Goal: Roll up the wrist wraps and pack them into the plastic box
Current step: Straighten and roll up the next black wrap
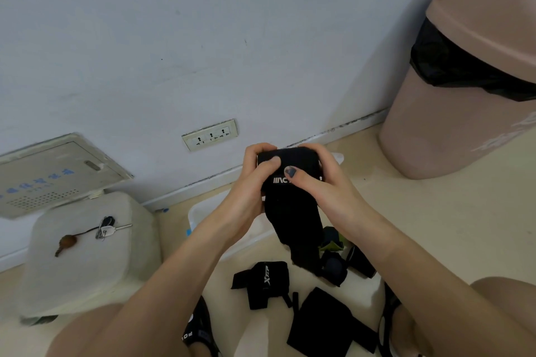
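A black wrist wrap (293, 211) with white lettering is held up in front of me, its top part rolled and its tail hanging down. My left hand (255, 180) grips the roll from the left, thumb on its front. My right hand (316, 180) grips it from the right, thumb pressed over the lettering. Below and behind my hands lies the clear plastic box (203, 211) on the floor, mostly hidden by my arms. More black wraps lie loose on the floor: one with a logo (262, 280), a flat one (322, 324), and a rolled one (333, 265).
A beige stool (87, 255) with keys (101, 229) on it stands at the left. A pink bin (464, 81) with a black liner stands at the right by the wall. A wall socket (209, 134) sits low on the wall. My knees and sandalled feet frame the floor items.
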A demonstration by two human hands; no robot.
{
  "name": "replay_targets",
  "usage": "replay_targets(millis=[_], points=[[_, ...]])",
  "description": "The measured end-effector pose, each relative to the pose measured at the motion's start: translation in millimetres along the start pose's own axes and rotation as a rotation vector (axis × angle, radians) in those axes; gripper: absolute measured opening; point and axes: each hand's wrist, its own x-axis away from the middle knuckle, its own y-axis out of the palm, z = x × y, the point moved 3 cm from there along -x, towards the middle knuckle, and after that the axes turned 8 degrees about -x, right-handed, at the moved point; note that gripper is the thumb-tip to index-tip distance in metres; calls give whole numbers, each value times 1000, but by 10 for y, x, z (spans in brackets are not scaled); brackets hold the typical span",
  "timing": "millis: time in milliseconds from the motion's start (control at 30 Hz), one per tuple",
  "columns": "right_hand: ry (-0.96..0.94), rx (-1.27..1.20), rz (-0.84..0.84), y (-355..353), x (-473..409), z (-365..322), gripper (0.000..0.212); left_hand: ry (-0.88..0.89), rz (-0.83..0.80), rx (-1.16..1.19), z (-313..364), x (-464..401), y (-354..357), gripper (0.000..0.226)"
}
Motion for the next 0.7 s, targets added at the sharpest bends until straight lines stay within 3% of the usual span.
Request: replay_targets(millis=[133,267,400,533,700], points=[[-9,6,-57,-20,1,-16,33,41,-6,54,31,-3,-12,19],[98,-57,-60,-31,-33,4,43,92,-2,25,46,2,-52,31],[109,-13,-8,-32,-42,4,34,138,-2,-98,48,15,-33,37],[26,45,18,-23,-14,-30,21,56,-2,-58,-7,-21,-13,32],[-50,53,-35,4,29,-61,23,-5,14,-43,-33,-32,-17,36]])
